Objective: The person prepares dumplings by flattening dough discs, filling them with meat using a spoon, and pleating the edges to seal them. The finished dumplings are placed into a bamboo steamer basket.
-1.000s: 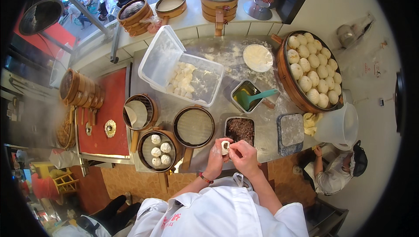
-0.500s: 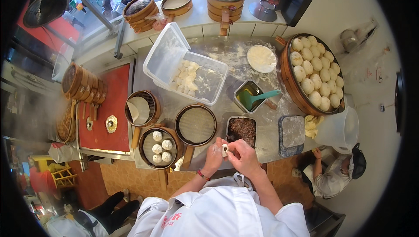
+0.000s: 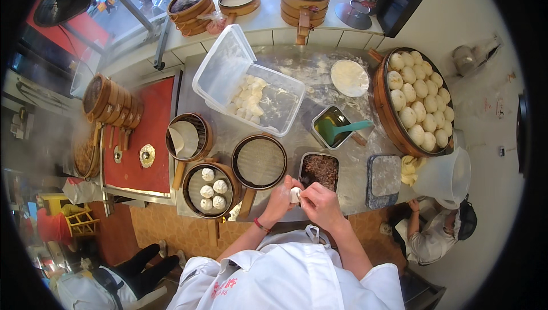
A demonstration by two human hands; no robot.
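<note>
Just above the counter's near edge, a small white dough bun is held between my hands. My left hand cups it from the left with fingers curled round it. From the other side, my right hand pinches its edge with thumb and fingertips. Directly beyond them is a metal tray of dark, crumbly filling. To the left, a round bamboo steamer holds several small pleated buns. A steamer with a bare liner lies between that one and the tray.
A lidded plastic box with dough pieces stands open farther back. Right of it are a metal tub with a teal-handled brush or spatula, a scale and a large steamer full of buns. Two people work nearby, one at each side.
Dark filling showed in the bun's opening before; now my fingers are gathered closer over the dough and the filling is out of sight. The whole view has shifted slightly.
</note>
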